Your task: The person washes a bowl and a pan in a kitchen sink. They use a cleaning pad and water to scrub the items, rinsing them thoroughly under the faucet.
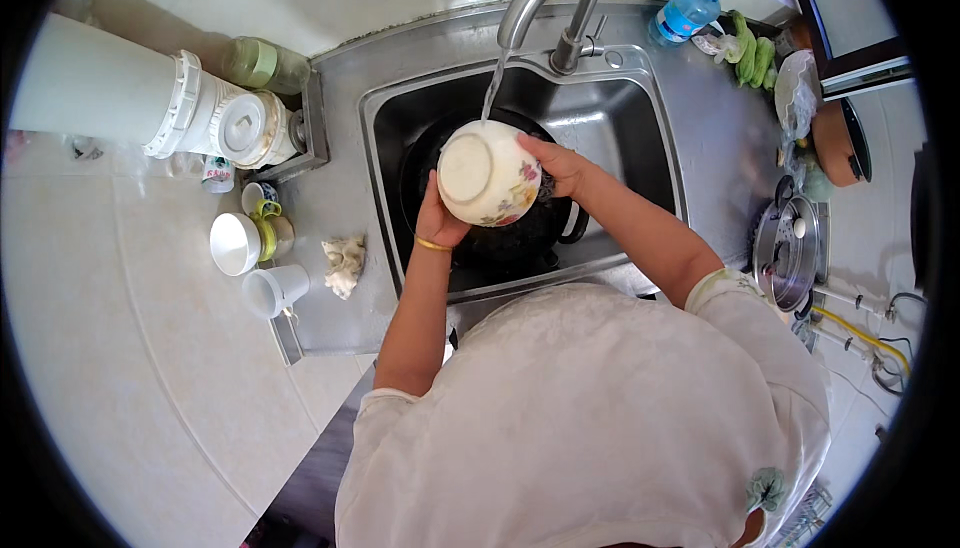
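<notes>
A white ceramic bowl (pixel 480 199) with a floral pattern is tilted over the sink, its foot ring facing up. My left hand (pixel 439 216) grips its lower left edge. My right hand (pixel 561 165) holds the opposite side, with a dark scouring pad (pixel 547 186) partly visible below the fingers. Water (pixel 494 83) runs from the steel faucet (pixel 517 12) onto the top of the bowl. Beneath it, a dark pan (pixel 502 248) with a loop handle sits in the stainless steel sink (pixel 622 113). The bowl's inside is hidden.
Left of the sink lie a crumpled cloth (pixel 344 266), a white cup (pixel 276 290) and a white bowl (pixel 234 243). A blue pump bottle (pixel 688 12) and green vegetables (pixel 752 53) stand at the back right. A steamer pot (pixel 786 255) is at the right.
</notes>
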Motion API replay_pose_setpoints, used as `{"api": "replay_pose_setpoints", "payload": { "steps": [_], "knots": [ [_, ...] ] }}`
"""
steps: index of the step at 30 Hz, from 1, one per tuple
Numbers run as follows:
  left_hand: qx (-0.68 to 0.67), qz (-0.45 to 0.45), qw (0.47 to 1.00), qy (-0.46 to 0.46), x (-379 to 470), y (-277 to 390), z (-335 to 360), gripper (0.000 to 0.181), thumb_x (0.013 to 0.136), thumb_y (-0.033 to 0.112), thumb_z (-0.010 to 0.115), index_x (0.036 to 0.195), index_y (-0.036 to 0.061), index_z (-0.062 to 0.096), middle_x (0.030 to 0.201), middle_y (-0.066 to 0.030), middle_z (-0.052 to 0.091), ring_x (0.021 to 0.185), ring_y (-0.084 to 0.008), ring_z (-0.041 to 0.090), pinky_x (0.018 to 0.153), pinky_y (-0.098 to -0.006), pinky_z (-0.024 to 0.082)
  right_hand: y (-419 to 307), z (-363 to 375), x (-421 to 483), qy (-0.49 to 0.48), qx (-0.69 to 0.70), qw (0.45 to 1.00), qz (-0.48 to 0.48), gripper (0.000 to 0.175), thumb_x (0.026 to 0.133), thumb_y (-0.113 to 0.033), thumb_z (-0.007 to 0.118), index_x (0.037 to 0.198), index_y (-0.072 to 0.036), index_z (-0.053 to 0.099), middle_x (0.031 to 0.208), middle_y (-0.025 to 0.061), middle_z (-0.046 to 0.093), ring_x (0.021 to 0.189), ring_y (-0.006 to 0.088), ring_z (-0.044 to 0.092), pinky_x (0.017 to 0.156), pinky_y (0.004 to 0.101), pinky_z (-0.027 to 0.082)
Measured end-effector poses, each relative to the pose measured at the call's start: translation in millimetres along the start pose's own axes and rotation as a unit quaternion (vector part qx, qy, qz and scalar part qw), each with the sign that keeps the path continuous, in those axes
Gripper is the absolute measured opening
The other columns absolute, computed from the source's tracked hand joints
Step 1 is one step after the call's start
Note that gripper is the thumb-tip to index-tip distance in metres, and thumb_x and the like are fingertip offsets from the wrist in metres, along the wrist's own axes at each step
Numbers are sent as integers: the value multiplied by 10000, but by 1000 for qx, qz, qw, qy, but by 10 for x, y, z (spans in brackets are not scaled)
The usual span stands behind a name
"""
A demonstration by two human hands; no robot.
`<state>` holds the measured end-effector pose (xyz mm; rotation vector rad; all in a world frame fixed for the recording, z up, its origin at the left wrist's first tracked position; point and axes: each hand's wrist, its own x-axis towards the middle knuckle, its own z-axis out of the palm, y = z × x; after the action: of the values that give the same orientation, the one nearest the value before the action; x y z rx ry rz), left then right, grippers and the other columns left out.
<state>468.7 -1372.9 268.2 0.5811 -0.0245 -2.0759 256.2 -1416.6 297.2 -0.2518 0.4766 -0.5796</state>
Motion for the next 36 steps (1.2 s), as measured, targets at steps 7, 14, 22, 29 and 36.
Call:
{"api": "replay_pose_setpoints", "payload": {
  "steps": [7,14,22,29,36],
  "knots": [
    [-88,70,988,-103,-216,-149,171,551,854,261,549,1330,81,339,1360,-105,375,1259,-267,348,1051,-465,258,-58,-77,6,50,-6,999,3,603,843,-554,444,1148,-44,547,1124,101,589,983,200,592,882,359,466],
    [-100,70,984,-128,-213,-160,454,575,816,103,559,1335,59,316,1363,-121,365,1262,-274,342,1069,-457,228,2,5,77,220,-50,973,53,455,878,-458,445,1090,-82,585,1122,84,592,989,164,580,869,339,461],
    [0,110,993,-43,-171,-158,603,512,821,83,547,1296,52,358,1281,-118,450,1192,-280,423,1018,-442,320,517,176,15,478,-118,861,-127,375,906,-319,407,1030,-16,590,1036,93,584,943,203,526,846,313,377],
    [29,127,991,-30,-106,-269,798,472,818,68,551,1263,46,392,1247,-124,476,1162,-295,449,995,-460,352,692,-237,-292,416,-209,853,-234,380,907,-302,450,1036,32,576,954,103,593,869,173,534,784,282,401],
    [-24,168,985,12,-41,-463,1041,433,815,77,554,1226,34,424,1230,-139,487,1155,-316,451,993,-487,349,295,-315,-564,459,-166,807,-333,303,843,-259,586,1004,-4,564,873,61,579,771,129,519,697,264,424]
  ]
}}
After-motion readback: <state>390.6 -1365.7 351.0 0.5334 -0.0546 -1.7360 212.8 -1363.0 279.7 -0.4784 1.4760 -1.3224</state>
